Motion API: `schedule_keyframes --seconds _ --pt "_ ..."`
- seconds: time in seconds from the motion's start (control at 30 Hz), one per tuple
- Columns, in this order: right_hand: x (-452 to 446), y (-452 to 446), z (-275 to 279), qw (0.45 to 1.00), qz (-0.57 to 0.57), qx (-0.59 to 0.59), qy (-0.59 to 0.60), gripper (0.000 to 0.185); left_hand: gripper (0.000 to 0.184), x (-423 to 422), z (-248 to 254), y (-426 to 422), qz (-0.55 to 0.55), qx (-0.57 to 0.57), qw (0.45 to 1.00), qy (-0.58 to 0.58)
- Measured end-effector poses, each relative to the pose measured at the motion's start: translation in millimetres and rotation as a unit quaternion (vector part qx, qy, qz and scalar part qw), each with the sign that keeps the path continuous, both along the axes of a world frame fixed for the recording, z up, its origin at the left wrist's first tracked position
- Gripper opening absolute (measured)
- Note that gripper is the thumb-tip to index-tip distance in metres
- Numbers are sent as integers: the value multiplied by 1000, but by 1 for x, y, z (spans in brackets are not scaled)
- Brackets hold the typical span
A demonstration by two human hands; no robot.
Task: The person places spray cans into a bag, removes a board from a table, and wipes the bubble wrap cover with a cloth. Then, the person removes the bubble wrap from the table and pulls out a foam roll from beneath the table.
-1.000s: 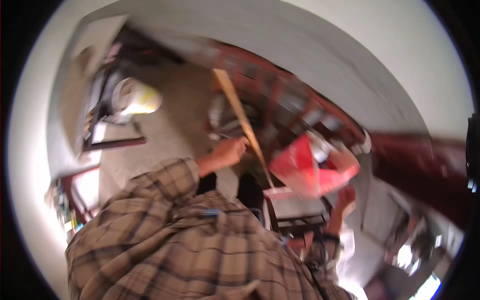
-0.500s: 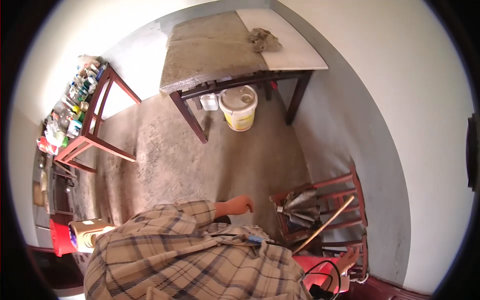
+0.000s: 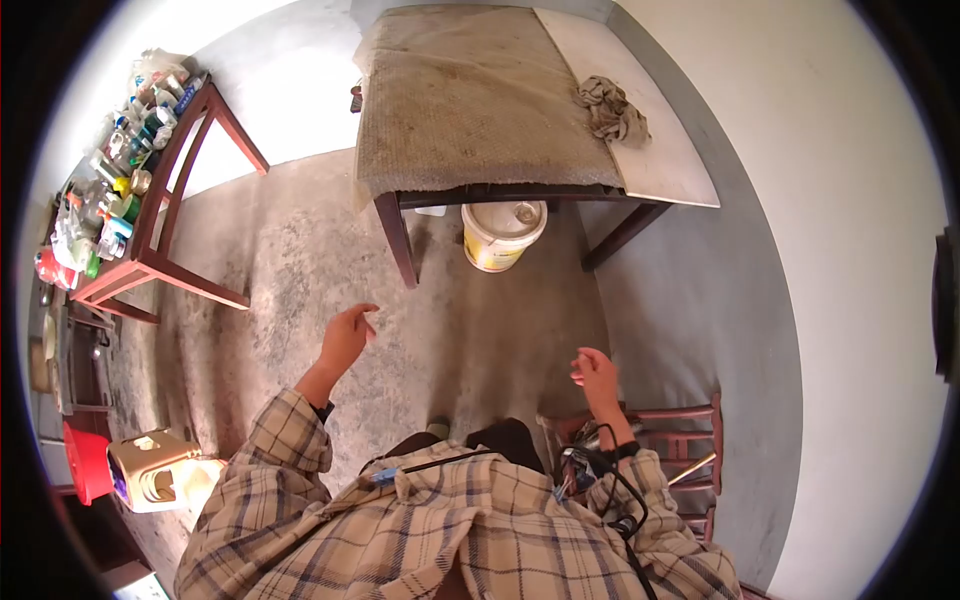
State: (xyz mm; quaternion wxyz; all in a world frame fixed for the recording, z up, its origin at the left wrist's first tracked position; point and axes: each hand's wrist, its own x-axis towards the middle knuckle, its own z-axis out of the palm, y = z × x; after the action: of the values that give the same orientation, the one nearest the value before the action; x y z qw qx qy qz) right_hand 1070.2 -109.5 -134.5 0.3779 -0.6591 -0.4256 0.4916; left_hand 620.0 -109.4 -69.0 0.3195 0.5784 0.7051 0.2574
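My left hand (image 3: 347, 337) is raised over the bare concrete floor, in front of the table. Its fingers point forward and stand apart from the thumb, with nothing in them. My right hand (image 3: 596, 380) hangs at the right, near a reddish wooden chair (image 3: 690, 412). Its fingers are loosely bent, with gaps between them, and it appears to hold nothing. Ahead stands a table (image 3: 480, 100) under a dusty bubble-wrap sheet, with a crumpled grey cloth (image 3: 612, 110) on its right part. Neither hand touches the table or the cloth.
A lidded white-and-yellow bucket (image 3: 500, 237) stands under the table. On the left, a wooden stand (image 3: 190, 290) carries several bottles (image 3: 120, 150). A red bucket (image 3: 88, 460) and a tan plastic stool (image 3: 150, 470) are at lower left. A black cable (image 3: 635, 500) crosses my right sleeve.
My left hand has moved forward and left. My right hand has come up and forward from beside the chairs. The view has shifted, and the table appears closer.
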Motion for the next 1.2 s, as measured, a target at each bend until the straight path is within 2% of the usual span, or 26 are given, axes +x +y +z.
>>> schedule_keyframes --seconds 0.03,0.07,0.2,0.27,0.3,0.37,0.4,0.47,0.53,0.6,0.67,0.77,0.97,1.2 --pt "-15 19 -3 999 26 -13 22 26 24 -6 2 14 -3 96 995 7" --pt "-27 36 -9 997 52 -25 45 25 27 -14 -3 30 -34 134 990 -21" --pt "-60 100 -57 981 44 -111 150 22 25 -6 37 94 -50 196 978 58" --pt "-64 131 -87 943 -9 -227 242 15 24 5 58 134 -32 216 968 124" --pt "-61 154 -117 941 -11 -228 249 15 24 9 67 158 -36 214 967 130" --pt "-52 185 -184 899 -7 -296 324 9 34 23 75 211 -65 259 938 221" --pt "-53 195 -180 892 -21 -304 334 9 48 25 73 238 -97 238 934 249" --pt "-58 241 -173 929 -48 -266 255 9 53 38 67 283 -129 210 924 294" --pt "-64 283 -195 930 -59 -241 272 10 71 30 48 326 -181 160 906 349" --pt "-73 329 -227 932 -60 -218 284 12 74 29 41 347 -209 164 889 373" --pt "-86 374 -260 963 -77 -168 196 19 85 22 27 355 -230 180 864 411" --pt "-107 425 -295 978 -68 -158 115 20 86 21 24 360 -225 171 863 419" --pt "-130 453 -334 976 -40 -193 94 23 88 11 15 364 -225 151 869 413" --pt "-125 443 -337 960 -25 -254 116 27 91 9 19 363 -225 130 876 406"
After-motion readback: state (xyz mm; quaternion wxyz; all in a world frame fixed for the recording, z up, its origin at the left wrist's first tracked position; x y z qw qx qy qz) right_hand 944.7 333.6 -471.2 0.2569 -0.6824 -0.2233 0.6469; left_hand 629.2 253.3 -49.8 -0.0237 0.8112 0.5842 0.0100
